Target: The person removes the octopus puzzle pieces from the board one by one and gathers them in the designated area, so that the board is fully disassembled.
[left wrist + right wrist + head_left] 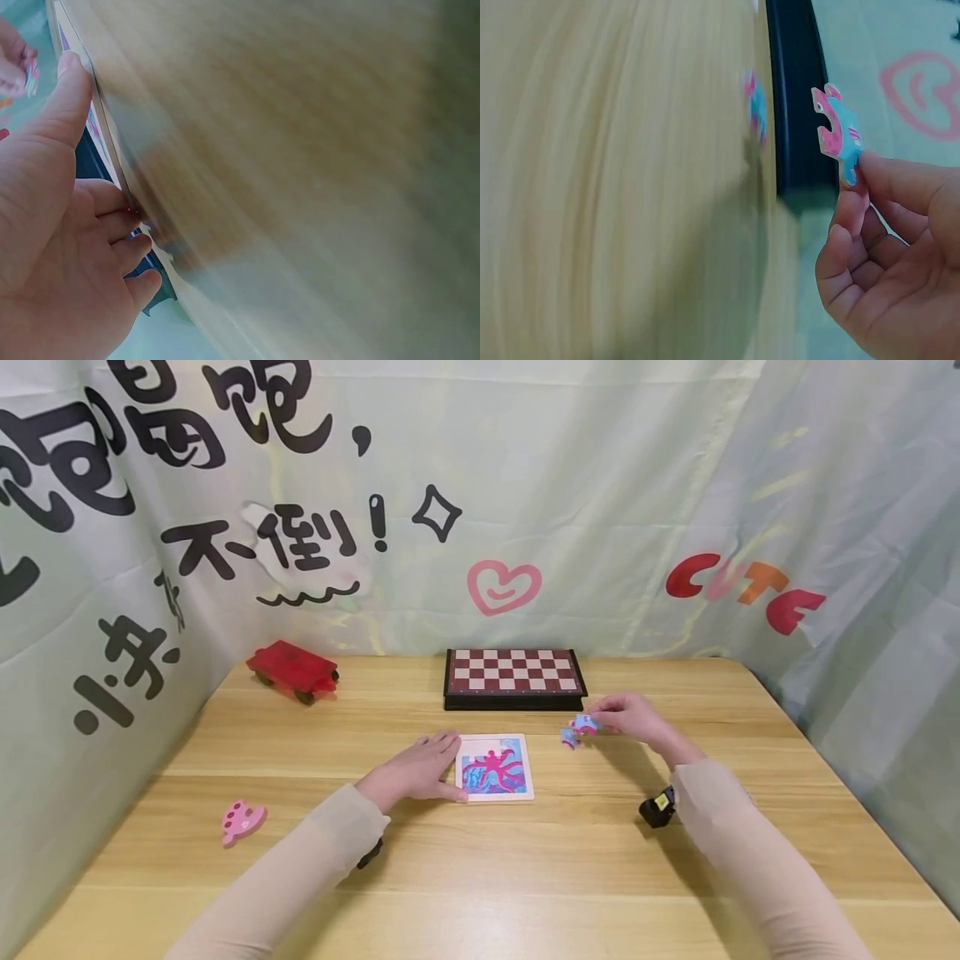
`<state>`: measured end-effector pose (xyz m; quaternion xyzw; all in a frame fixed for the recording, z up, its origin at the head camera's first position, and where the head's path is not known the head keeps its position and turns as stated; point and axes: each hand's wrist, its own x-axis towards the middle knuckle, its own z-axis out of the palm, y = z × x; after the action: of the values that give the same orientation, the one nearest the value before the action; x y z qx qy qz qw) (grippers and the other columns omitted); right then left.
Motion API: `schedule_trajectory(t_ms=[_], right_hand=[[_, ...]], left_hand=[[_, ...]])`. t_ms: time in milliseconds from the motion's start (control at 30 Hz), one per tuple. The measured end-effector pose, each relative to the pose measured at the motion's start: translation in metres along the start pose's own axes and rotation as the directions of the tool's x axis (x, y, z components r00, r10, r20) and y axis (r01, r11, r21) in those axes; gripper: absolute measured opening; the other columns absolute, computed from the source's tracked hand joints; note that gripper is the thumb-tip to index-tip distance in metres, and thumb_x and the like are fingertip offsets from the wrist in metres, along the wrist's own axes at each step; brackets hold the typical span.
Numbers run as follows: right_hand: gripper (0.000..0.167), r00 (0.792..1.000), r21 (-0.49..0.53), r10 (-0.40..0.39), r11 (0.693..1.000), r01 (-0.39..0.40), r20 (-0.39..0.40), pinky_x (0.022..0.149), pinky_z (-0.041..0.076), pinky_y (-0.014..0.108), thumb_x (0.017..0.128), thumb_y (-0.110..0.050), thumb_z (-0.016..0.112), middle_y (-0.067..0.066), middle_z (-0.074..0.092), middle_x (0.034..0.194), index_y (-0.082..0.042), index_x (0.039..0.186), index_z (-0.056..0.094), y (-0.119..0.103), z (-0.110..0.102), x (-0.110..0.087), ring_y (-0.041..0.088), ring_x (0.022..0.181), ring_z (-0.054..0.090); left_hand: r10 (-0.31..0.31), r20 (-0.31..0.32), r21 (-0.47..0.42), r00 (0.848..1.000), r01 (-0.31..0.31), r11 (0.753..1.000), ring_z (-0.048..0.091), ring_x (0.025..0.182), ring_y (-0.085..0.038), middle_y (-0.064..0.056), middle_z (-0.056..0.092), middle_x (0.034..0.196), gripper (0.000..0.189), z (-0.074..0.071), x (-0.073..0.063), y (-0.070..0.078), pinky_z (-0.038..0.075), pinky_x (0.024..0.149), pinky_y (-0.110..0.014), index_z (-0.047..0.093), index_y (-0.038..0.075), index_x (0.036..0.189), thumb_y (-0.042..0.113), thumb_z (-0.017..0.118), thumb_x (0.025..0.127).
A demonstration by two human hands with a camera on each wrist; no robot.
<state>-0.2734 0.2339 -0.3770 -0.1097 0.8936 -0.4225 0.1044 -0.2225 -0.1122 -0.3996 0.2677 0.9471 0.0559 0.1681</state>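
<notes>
My right hand (636, 720) pinches a blue and pink jigsaw piece (846, 135) between thumb and fingertips, raised above the table. A second jigsaw piece (570, 739) lies on the wood just below it. To the left is a square puzzle board (475, 746) with a white border, showing a pink octopus on blue; its upper left part is bare. My left hand (422, 768) rests along the board's left side, fingers extended at the top corner and thumb at the lower corner. In the left wrist view the thumb (69, 94) lies against the board's edge.
Behind the board stands a black-sided checkered game box (514, 702), close to the right hand. A red toy cart (294, 670) sits at the back left, a pink palette-shaped toy (242, 822) at the front left. Printed curtains (585, 510) close off the table's back and sides.
</notes>
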Motion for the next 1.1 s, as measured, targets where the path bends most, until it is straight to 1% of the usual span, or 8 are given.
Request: schedule_trajectory(t_ms=[100, 233, 400, 533, 667, 900, 1000, 1100], right_hand=[[0.025, 1.0, -0.036, 0.027, 0.999, -0.027, -0.011, 0.07, 0.049, 0.032, 0.092, -0.011, 0.055, 0.012, 0.064, 0.094, 0.01, 0.105, 0.062, 0.014, -0.01, -0.003, 0.013, 0.077, 0.053], [0.024, 0.999, -0.045, 0.054, 0.998, -0.053, 0.003, 0.067, 0.048, 0.031, 0.093, -0.008, 0.054, 0.01, 0.063, 0.088, 0.012, 0.104, 0.062, 0.028, -0.018, -0.005, 0.015, 0.075, 0.052], [0.023, 0.996, -0.071, 0.085, 0.994, -0.084, 0.006, 0.065, 0.045, 0.027, 0.093, -0.008, 0.054, 0.008, 0.064, 0.088, 0.011, 0.103, 0.063, 0.04, -0.022, -0.005, 0.014, 0.074, 0.05], [0.022, 0.997, -0.088, 0.081, 0.993, -0.08, 0.007, 0.063, 0.044, 0.026, 0.092, -0.008, 0.055, 0.008, 0.064, 0.087, 0.011, 0.101, 0.064, 0.046, -0.024, -0.005, 0.013, 0.071, 0.049], [0.022, 0.998, -0.103, 0.067, 0.992, -0.066, 0.007, 0.062, 0.044, 0.026, 0.092, -0.006, 0.054, 0.008, 0.064, 0.085, 0.012, 0.099, 0.064, 0.047, -0.025, -0.004, 0.013, 0.07, 0.049], [0.023, 0.995, -0.128, 0.102, 0.987, -0.102, -0.004, 0.063, 0.041, 0.027, 0.093, -0.01, 0.054, 0.003, 0.06, 0.079, 0.009, 0.102, 0.064, 0.048, -0.027, -0.002, 0.014, 0.07, 0.047], [0.025, 0.995, -0.119, 0.103, 0.987, -0.104, -0.007, 0.064, 0.044, 0.028, 0.093, -0.011, 0.055, 0.007, 0.063, 0.085, 0.01, 0.104, 0.063, 0.044, -0.027, -0.002, 0.015, 0.073, 0.05], [0.027, 0.998, -0.124, 0.068, 0.99, -0.069, -0.007, 0.069, 0.048, 0.031, 0.092, -0.011, 0.056, 0.015, 0.064, 0.095, 0.011, 0.107, 0.062, 0.034, -0.026, -0.003, 0.019, 0.081, 0.056]], left_hand=[[-0.004, 0.001, -0.001, 1.0, 0.004, 1.0, 0.009, 0.138, -0.027, -0.012, 0.013, 0.152, 0.096, 0.0, 0.0, 0.0, 0.011, 0.11, -0.041, 0.019, 0.001, 0.145, 0.062, 0.053, 0.08], [-0.007, 0.005, 0.0, 1.0, 0.007, 1.0, 0.009, 0.138, -0.027, -0.012, 0.013, 0.152, 0.096, 0.0, -0.001, 0.0, 0.011, 0.11, -0.041, 0.019, 0.001, 0.145, 0.062, 0.054, 0.08], [-0.004, 0.006, -0.01, 1.0, 0.004, 1.0, 0.01, 0.138, -0.027, -0.012, 0.013, 0.152, 0.095, -0.001, -0.002, 0.001, 0.011, 0.11, -0.04, 0.019, 0.0, 0.145, 0.061, 0.054, 0.081], [-0.003, 0.006, -0.007, 1.0, 0.003, 1.0, 0.009, 0.138, -0.026, -0.012, 0.013, 0.152, 0.095, -0.001, -0.002, 0.001, 0.01, 0.11, -0.04, 0.019, 0.001, 0.145, 0.061, 0.054, 0.081], [-0.004, 0.008, 0.0, 1.0, 0.004, 1.0, 0.009, 0.138, -0.026, -0.012, 0.013, 0.152, 0.095, -0.002, -0.001, 0.002, 0.011, 0.11, -0.04, 0.019, 0.001, 0.145, 0.061, 0.054, 0.081], [-0.003, 0.008, 0.006, 1.0, 0.003, 1.0, 0.01, 0.138, -0.026, -0.012, 0.013, 0.152, 0.095, -0.002, -0.001, 0.001, 0.012, 0.11, -0.04, 0.019, 0.001, 0.145, 0.062, 0.053, 0.081], [-0.002, 0.008, 0.012, 1.0, 0.002, 1.0, 0.01, 0.138, -0.026, -0.012, 0.012, 0.152, 0.096, -0.002, -0.001, 0.001, 0.012, 0.11, -0.04, 0.019, 0.0, 0.145, 0.062, 0.053, 0.081], [0.0, 0.005, 0.013, 1.0, 0.0, 1.0, 0.01, 0.138, -0.027, -0.012, 0.012, 0.152, 0.096, -0.001, -0.001, 0.001, 0.011, 0.11, -0.04, 0.019, 0.0, 0.145, 0.062, 0.053, 0.081]])
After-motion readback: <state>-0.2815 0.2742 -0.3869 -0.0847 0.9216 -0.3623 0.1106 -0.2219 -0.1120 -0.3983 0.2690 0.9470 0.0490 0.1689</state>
